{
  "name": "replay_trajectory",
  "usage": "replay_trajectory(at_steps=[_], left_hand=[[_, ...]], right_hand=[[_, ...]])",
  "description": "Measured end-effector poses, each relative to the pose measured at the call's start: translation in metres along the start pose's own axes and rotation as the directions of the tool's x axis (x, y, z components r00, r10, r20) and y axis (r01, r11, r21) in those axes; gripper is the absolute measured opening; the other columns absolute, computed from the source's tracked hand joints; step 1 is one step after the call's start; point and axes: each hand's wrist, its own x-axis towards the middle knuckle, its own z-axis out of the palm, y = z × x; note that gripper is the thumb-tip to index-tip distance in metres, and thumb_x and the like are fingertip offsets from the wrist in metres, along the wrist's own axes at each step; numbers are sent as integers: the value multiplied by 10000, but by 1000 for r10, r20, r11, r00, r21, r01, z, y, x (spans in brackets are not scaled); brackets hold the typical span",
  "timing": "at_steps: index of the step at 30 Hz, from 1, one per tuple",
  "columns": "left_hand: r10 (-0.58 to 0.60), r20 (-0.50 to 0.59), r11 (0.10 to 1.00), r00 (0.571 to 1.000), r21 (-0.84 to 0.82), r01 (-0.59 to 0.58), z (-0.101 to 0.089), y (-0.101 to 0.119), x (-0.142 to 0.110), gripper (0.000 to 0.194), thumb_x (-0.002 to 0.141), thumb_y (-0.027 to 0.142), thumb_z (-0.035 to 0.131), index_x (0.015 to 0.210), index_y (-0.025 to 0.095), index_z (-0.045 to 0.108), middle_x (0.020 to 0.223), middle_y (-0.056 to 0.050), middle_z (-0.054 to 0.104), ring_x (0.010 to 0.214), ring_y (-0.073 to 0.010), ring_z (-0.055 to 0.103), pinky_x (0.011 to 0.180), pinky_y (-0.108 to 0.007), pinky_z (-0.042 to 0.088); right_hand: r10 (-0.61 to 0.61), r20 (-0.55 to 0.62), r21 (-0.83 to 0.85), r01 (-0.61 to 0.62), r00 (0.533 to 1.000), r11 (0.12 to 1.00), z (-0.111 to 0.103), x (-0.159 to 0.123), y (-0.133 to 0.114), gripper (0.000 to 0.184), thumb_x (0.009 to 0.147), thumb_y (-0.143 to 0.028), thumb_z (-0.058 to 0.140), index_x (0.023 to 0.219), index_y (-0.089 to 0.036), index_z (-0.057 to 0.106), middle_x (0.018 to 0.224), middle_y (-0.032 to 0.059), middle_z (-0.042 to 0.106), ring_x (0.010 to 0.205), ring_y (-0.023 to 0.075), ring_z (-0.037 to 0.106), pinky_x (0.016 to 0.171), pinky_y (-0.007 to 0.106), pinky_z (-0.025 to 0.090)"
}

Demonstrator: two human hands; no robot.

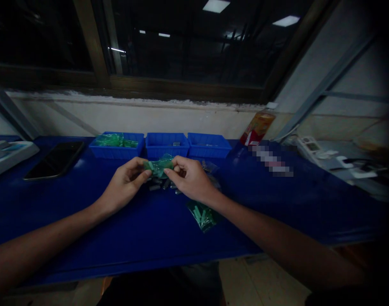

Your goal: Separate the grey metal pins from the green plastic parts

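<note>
Between my two hands is a small green plastic bag [160, 166] with light green pieces inside. My left hand [126, 178] pinches its left end between thumb and fingers. At the other end, my right hand [191, 177] grips the bag the same way, with some fingers curled out of sight. Several small metal cylinders [155, 187] lie on the table just below and behind the bag. Under my right forearm rests another green bag [202, 216] holding pale green sticks. Clear plastic packets [210, 168] lie partly hidden behind my right hand.
Three blue bins line the back: the left bin [116, 152] holds green bags, the middle bin [167, 151] some metal pieces, the right bin [210, 150] a little something indistinct. A phone [55, 159] lies left on the blue table [143, 238]. A bottle [257, 127] stands back right.
</note>
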Motion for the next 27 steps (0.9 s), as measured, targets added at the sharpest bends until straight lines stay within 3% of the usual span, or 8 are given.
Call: replay_trajectory(at_steps=[3, 6, 10, 13, 16, 20, 24, 27], left_hand=[[-21, -66, 1000, 998, -22, 20, 1, 3, 0, 186, 729, 228, 615, 895, 182, 548, 789, 16, 557, 716, -102, 529, 659, -203, 418], [-169, -93, 971, 981, -184, 150, 1, 3, 1, 257, 786, 332, 537, 998, 189, 516, 734, 7, 548, 600, -101, 507, 536, -201, 390], [-298, 43, 900, 953, -319, 296, -2, 4, 4, 389, 818, 486, 412, 1033, 180, 519, 656, -17, 569, 476, -107, 464, 427, -210, 324], [-285, 162, 910, 945, -265, 320, -5, 6, 4, 331, 753, 328, 578, 1050, 188, 539, 704, -15, 589, 529, -105, 491, 452, -200, 335], [-250, 202, 928, 947, -229, 294, -6, 8, 4, 425, 680, 176, 662, 1086, 187, 537, 758, -14, 597, 606, -103, 512, 496, -190, 356], [-208, 97, 935, 973, -273, 227, -6, 5, 3, 383, 680, 178, 669, 1045, 160, 552, 809, -38, 611, 644, -113, 528, 517, -198, 377], [-168, 30, 950, 985, -261, 170, -6, 1, 4, 192, 675, 176, 676, 839, 160, 577, 742, -9, 600, 612, -93, 512, 518, -188, 382], [-133, 11, 963, 991, -235, 132, -5, 1, 4, 172, 665, 175, 683, 783, 176, 557, 692, 18, 586, 601, -92, 512, 520, -188, 380]], right_hand=[[-87, -62, -160, 77, 994, 984, -2, -5, -6, 86, 762, -230, 474, 741, -177, 539, 482, -58, 458, 441, 72, 418, 469, 223, 301], [-159, -111, -281, 122, 981, 952, -3, -6, -6, 114, 770, -212, 453, 790, -182, 561, 567, -26, 570, 485, 88, 495, 504, 231, 351], [-277, -104, -379, 219, 955, 899, -2, -8, -4, 130, 774, -187, 448, 831, -183, 565, 781, 25, 658, 645, 126, 586, 597, 254, 416], [-340, -19, -424, 300, 940, 855, 0, -9, -4, 142, 752, -130, 454, 826, -172, 568, 813, 43, 656, 727, 149, 598, 665, 273, 435], [-333, 29, -389, 317, 943, 865, 1, -9, -4, 188, 749, -91, 432, 859, -166, 565, 863, 48, 647, 810, 151, 595, 721, 272, 442], [-295, -23, -282, 277, 955, 918, -1, -6, -5, 312, 766, -115, 419, 1067, -159, 489, 971, 56, 619, 866, 153, 581, 763, 284, 441], [-180, -62, -201, 165, 982, 966, -4, -4, -6, 488, 785, -188, 438, 1250, -107, 312, 733, 20, 606, 659, 155, 575, 614, 289, 444], [-88, -16, -142, 84, 996, 986, -5, -4, -6, 467, 817, -244, 433, 1255, -128, 318, 594, -21, 550, 538, 141, 537, 508, 268, 403]])
